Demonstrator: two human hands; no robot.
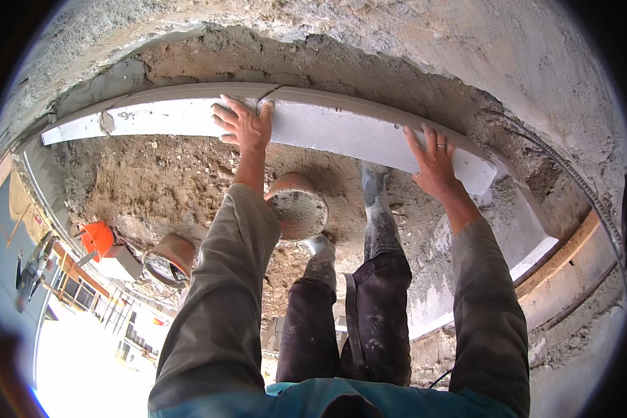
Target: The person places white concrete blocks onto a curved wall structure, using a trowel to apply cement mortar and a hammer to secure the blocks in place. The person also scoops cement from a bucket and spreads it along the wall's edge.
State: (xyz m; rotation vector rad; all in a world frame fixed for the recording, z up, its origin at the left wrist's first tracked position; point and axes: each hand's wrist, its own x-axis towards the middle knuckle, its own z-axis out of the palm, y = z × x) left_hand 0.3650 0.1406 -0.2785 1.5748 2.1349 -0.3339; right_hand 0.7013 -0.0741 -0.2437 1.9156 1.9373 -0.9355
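Note:
A row of pale curb blocks runs across in front of me, set against rough mortar and earth. My left hand (246, 126) lies on the top edge near a dark joint, fingers spread, its thumb by the gap. My right hand (435, 159), with a ring on one finger, rests flat near the right end of the long curb block (334, 125). Both palms touch this row and neither hand grips anything. Another curb block (153, 115) continues to the left, with a grey mortar patch at its joint.
A mortar-crusted bucket (298, 209) stands between my arms, beside my boots. Farther left are a second bucket (171, 258) and an orange hard hat (97, 239). A pale slab (536, 237) lies at the right, near a ribbed steel bar (561, 161). Another person (35, 268) is at far left.

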